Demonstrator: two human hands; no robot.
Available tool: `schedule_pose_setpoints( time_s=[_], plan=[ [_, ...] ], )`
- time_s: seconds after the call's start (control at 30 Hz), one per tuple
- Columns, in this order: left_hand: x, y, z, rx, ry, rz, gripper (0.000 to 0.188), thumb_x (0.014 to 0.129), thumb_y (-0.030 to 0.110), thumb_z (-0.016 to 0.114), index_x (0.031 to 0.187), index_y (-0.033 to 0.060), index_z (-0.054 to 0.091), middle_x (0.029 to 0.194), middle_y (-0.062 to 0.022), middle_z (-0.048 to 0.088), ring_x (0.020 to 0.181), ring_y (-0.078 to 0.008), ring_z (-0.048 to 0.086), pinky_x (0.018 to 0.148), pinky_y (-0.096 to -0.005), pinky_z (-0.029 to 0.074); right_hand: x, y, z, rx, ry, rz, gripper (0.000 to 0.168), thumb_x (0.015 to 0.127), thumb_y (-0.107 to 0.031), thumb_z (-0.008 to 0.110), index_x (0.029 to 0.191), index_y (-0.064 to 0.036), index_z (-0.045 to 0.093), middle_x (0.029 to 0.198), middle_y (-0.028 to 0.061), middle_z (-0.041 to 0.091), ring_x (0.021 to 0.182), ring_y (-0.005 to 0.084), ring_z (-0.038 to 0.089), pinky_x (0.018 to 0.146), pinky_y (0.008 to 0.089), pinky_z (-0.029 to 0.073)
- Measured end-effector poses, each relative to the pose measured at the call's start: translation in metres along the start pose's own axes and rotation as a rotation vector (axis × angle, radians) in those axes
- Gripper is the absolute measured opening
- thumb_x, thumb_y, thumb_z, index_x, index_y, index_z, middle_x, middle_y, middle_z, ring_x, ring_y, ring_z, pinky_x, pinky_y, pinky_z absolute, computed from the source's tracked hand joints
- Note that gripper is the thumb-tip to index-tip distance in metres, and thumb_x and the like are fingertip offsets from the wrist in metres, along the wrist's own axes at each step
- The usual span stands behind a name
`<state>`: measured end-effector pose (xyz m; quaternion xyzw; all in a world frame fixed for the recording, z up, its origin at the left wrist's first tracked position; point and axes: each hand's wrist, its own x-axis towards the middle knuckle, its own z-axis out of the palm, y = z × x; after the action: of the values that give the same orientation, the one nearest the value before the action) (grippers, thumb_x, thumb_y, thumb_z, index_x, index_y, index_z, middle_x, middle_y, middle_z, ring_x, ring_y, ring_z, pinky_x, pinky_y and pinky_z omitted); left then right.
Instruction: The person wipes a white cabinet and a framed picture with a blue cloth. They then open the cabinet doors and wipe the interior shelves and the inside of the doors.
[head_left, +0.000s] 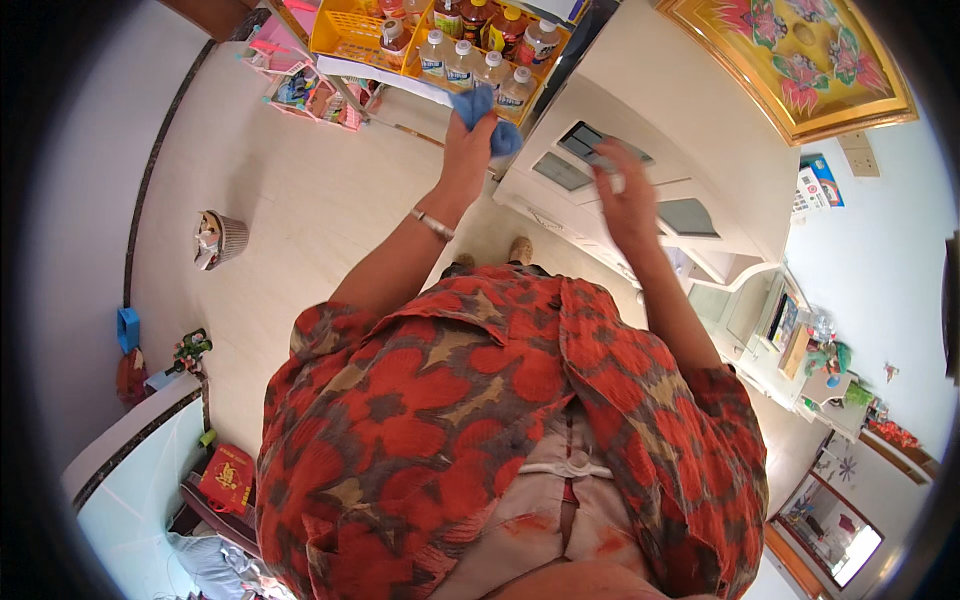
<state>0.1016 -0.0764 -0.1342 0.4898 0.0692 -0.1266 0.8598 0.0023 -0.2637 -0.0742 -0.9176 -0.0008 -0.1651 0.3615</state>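
A blue cloth (476, 105) is bunched in my left hand (466, 154), with ends sticking out on both sides of the fingers. That hand is raised before a shelf rack, close to clear plastic bottles (459, 66) standing in a yellow plastic basket (352, 36). My right hand (628, 199) is empty and slightly blurred, its fingers apart. It hovers over the white cabinet (675, 127), by dark glass panes in its doors; whether it touches the cabinet I cannot tell.
A framed flower picture (806, 64) stands on the cabinet. Bottles of dark drink (506, 31) fill the basket's back row. Pink storage racks (319, 97) stand left of the shelf. A waste bin (225, 236) is on the tiled floor, and a red bag (225, 480) lies at lower left.
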Motion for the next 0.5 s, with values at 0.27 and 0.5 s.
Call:
schedule_pose_setpoints(
  time_s=[0.27,0.5],
  plan=[
    [0.053,-0.012,0.092,0.113,-0.166,0.606,0.033,0.084,0.006,0.049,0.116,0.0036,0.042,0.102,-0.0040,0.046,0.089,-0.0119,0.043,0.080,-0.0247,0.040,0.043,0.063,-0.097,-0.403,0.269,-0.104,0.021,0.085,-0.009,0.058,0.105,-0.004,0.059,0.120,0.0182,0.055,0.112,0.0338,0.051,0.093,0.0401,0.042],
    [0.067,-0.042,0.100,0.673,0.107,0.909,0.028,0.088,0.009,0.047,0.114,0.0005,0.041,0.101,-0.0063,0.045,0.091,-0.0157,0.042,0.083,-0.0298,0.038,0.063,0.109,-0.112,-0.439,0.200,-0.109,0.021,0.086,-0.009,0.055,0.106,-0.003,0.058,0.119,0.0204,0.055,0.113,0.0359,0.049,0.094,0.0410,0.041]
  ],
)
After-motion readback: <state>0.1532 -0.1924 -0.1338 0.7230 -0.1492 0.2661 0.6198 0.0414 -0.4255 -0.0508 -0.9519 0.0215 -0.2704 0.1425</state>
